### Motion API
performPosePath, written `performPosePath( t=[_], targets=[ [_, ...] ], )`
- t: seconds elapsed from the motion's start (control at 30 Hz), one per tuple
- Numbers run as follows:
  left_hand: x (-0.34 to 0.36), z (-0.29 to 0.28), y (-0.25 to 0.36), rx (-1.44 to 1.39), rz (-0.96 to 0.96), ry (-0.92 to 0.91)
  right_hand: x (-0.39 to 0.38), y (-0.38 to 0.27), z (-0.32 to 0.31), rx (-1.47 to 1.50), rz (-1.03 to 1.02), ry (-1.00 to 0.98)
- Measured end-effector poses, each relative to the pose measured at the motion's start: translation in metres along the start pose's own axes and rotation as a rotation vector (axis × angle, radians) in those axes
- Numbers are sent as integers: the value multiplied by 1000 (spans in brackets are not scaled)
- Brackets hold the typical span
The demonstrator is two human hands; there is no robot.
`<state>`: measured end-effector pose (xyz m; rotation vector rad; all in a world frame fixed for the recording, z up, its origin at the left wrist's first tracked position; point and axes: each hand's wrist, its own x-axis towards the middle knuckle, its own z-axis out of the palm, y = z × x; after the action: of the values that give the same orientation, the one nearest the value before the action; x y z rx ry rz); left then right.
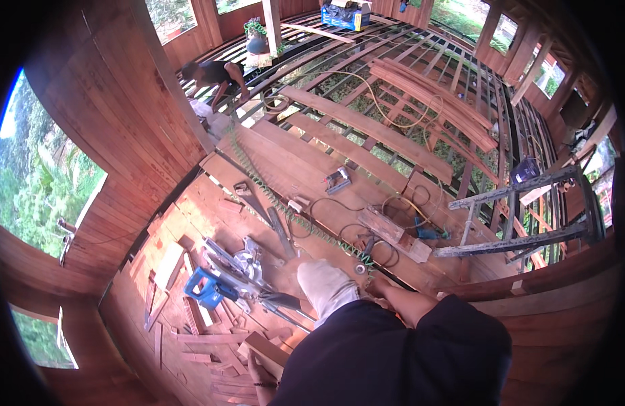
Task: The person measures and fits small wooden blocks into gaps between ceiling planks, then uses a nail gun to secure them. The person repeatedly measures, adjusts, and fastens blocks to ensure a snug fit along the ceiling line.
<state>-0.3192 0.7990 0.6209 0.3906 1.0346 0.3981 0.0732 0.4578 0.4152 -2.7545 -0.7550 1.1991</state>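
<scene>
At the lower edge my left hand point(257, 371) is closed on a reddish wooden board point(268, 353), partly hidden by my dark shirt. My right hand point(375, 287) reaches down beside my knee, close to a green coiled air hose point(346, 250) and a small round object point(360, 269) that looks like a tape roll. Its fingers are too small and shaded to read. Left of my leg stands a blue mitre saw point(214, 287). A handsaw point(250, 199) lies beyond it, and a nail gun point(338, 179) rests on the boards ahead.
Several wood offcuts point(221, 348) litter the floor at lower left. A blue power tool point(426, 230) lies by a short plank point(394, 233). A ladder point(515, 213) leans at right. Open joists point(312, 81) and stacked boards point(434, 98) lie ahead; a co-worker point(218, 74) bends at far left.
</scene>
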Motion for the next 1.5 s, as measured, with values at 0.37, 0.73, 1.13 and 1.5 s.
performPosePath(
  t=[0.37,0.73,1.13,1.5],
  targets=[
    [169,155,62,184,150,179,129,-107,-238,1003,7,-14],
    [200,250,56,372,-15,556,52,-352,-606,1271,-1495,-807],
    [239,245,105,109,7,557,30,-426,-686,1246,-1885,-1285],
    [301,233,175,-404,63,202,118,-542,-661,1046,-1680,-1179]
  ],
)
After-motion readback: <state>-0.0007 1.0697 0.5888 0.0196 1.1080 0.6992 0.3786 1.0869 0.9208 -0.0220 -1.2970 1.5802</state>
